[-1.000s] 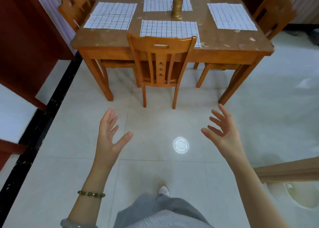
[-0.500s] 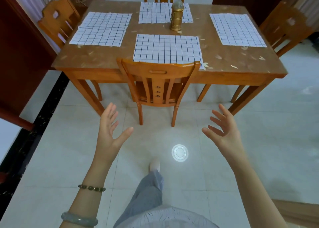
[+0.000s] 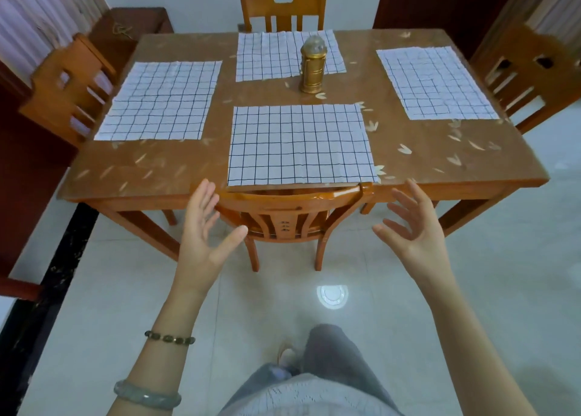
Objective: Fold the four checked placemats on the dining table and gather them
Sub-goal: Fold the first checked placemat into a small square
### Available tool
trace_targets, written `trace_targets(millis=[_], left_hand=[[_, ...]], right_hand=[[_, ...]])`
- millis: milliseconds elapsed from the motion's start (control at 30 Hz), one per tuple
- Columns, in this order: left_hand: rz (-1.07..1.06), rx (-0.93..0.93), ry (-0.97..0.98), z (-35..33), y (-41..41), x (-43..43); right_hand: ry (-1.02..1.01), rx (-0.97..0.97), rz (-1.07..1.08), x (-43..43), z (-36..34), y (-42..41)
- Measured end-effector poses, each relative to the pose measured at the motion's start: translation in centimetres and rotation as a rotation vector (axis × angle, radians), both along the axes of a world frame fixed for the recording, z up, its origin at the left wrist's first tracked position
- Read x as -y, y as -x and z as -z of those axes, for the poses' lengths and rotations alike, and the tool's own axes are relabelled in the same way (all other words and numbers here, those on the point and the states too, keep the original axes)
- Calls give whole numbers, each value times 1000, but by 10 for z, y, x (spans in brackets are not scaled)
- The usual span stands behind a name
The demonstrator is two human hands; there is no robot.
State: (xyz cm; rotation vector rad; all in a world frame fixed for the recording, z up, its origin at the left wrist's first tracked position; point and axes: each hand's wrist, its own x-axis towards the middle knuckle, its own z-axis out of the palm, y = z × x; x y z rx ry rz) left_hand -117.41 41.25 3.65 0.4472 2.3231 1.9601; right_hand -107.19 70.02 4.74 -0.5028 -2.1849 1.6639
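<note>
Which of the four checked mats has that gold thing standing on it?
The far placemat, in front of the chair at the back. The gold container appears to overlap its near right part; the other three mats lie bare.

Bare forearms, two bracelets on the left wrist

The left hand (image 3: pixel 204 242) and right hand (image 3: pixel 415 233) are bare; a dark beaded bracelet (image 3: pixel 169 339) sits nearer the left hand than the pale green bangle (image 3: pixel 147 395). Grey trousers (image 3: pixel 333 356), white lace top (image 3: pixel 308 400).

No legible text — small marks on near chair (image 3: pixel 284 227) back unreadable.
</note>
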Motion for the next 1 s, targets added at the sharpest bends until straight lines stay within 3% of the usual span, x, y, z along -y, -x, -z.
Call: trace_targets(millis=[600,1000], left_hand=[[-100,58,52,12,198,-119],[-162,182,107,27,262,-134]], right_hand=[[62,63,-145,-125,13,228],[85,160,-180,-148,29,301]])
